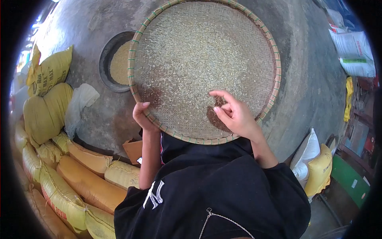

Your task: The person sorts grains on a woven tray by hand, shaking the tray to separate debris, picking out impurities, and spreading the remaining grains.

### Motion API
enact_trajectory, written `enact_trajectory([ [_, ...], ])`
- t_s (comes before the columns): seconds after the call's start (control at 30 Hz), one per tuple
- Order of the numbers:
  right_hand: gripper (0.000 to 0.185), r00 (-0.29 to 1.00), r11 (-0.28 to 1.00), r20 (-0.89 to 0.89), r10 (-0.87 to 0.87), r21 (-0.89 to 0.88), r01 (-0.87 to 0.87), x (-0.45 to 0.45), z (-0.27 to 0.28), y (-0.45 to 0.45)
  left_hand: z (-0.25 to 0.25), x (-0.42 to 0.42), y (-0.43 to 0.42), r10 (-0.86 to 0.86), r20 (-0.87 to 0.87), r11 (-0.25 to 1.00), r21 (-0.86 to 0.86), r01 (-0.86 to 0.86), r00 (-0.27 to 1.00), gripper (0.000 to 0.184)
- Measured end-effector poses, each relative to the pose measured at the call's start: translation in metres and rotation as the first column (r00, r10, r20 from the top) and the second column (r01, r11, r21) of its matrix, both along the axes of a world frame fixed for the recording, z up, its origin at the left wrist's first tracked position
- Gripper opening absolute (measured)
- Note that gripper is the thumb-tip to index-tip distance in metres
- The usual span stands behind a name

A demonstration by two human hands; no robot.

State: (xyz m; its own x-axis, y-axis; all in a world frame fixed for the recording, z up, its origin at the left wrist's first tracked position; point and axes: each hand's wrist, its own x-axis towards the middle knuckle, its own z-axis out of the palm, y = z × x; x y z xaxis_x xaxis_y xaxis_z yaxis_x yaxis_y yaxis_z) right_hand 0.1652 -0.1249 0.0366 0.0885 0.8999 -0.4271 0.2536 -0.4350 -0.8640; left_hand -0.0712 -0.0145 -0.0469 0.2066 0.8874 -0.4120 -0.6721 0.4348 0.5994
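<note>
A large round woven bamboo winnowing tray (277,59), its rim bound with green ties, extends in front of my lap. Pale grains (203,51) are spread thinly over most of its weave. My left hand (145,116) grips the near left rim, thumb on top and the other fingers underneath, mostly hidden. Over the near right part of the tray is my right hand (235,115). Its index finger and thumb are apart and curved, with the other fingers bent behind them. Beside and partly under this hand lies a small heap of dark brown bits (215,118).
A dark basin (104,63) of yellowish grain (120,65) stands on the concrete floor (306,79), partly behind the tray. Filled yellow sacks (85,183) are stacked at left. White sacks (352,51) and a yellow sack (319,169) stand at right.
</note>
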Motion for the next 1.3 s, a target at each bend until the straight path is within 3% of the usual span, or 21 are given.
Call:
enact_trajectory([
  [0.13, 0.037, 0.974, 0.982, -0.186, 0.132, -0.107, -0.154, 0.018, -0.004, 0.000, 0.004, 0.002, 0.000, 0.006, 0.063, 1.000, -0.018, -0.005, 0.998, 0.053],
  [0.2, 0.036, 0.976, 0.992, -0.194, 0.094, -0.070, -0.109, 0.026, -0.006, 0.006, 0.005, 0.002, 0.000, -0.011, 0.067, 1.000, -0.018, 0.012, 0.998, 0.053],
  [0.27, 0.035, 0.929, 0.970, -0.289, -0.232, 0.001, 0.242, 0.032, -0.008, 0.017, 0.004, 0.000, 0.000, -0.021, 0.089, 1.000, -0.010, 0.022, 0.996, 0.054],
  [0.3, 0.035, 0.898, 0.937, -0.297, -0.324, 0.031, 0.348, 0.032, -0.014, 0.021, 0.003, -0.001, 0.000, -0.042, 0.127, 0.999, -0.013, 0.044, 0.991, 0.055],
  [0.33, 0.035, 0.899, 0.937, -0.296, -0.323, 0.034, 0.348, 0.031, -0.014, 0.022, 0.003, -0.001, 0.000, -0.063, 0.166, 0.998, -0.014, 0.066, 0.984, 0.056],
  [0.47, 0.035, 0.930, 0.958, -0.235, -0.282, -0.015, 0.287, 0.017, -0.013, 0.020, 0.004, 0.000, 0.000, -0.060, 0.175, 0.998, 0.013, 0.059, 0.983, 0.058],
  [0.53, 0.036, 0.921, 0.941, -0.235, -0.311, 0.060, 0.333, 0.011, -0.012, 0.016, 0.004, 0.001, -0.001, -0.057, 0.150, 0.998, 0.025, 0.054, 0.987, 0.057],
  [0.7, 0.038, 0.908, 0.901, 0.035, -0.418, 0.145, 0.409, 0.018, -0.016, 0.016, -0.013, -0.009, 0.002, -0.064, 0.162, 0.998, 0.011, 0.063, 0.985, 0.059],
  [0.77, 0.038, 0.928, 0.929, 0.123, -0.352, 0.165, 0.331, 0.014, -0.016, 0.019, -0.014, -0.007, 0.003, -0.041, 0.166, 0.999, -0.007, 0.043, 0.985, 0.061],
  [0.93, 0.034, 0.941, 0.935, 0.064, -0.333, 0.151, 0.321, 0.007, -0.017, 0.015, -0.016, -0.008, 0.003, -0.043, 0.126, 0.999, 0.014, 0.041, 0.991, 0.063],
  [1.03, 0.021, 0.863, 0.857, 0.163, -0.479, 0.302, 0.418, 0.017, -0.024, 0.020, -0.015, -0.006, 0.004, -0.073, 0.126, 0.995, 0.070, 0.065, 0.989, 0.064],
  [1.2, 0.013, 0.863, 0.873, 0.209, -0.461, 0.284, 0.397, 0.027, -0.022, 0.035, -0.018, -0.009, 0.005, -0.114, 0.176, 0.991, 0.089, 0.099, 0.978, 0.066],
  [1.3, 0.012, 0.869, 0.909, 0.303, -0.392, 0.274, 0.314, 0.030, -0.025, 0.041, -0.019, -0.009, 0.005, -0.106, 0.082, 0.989, 0.116, 0.096, 0.991, 0.068],
])
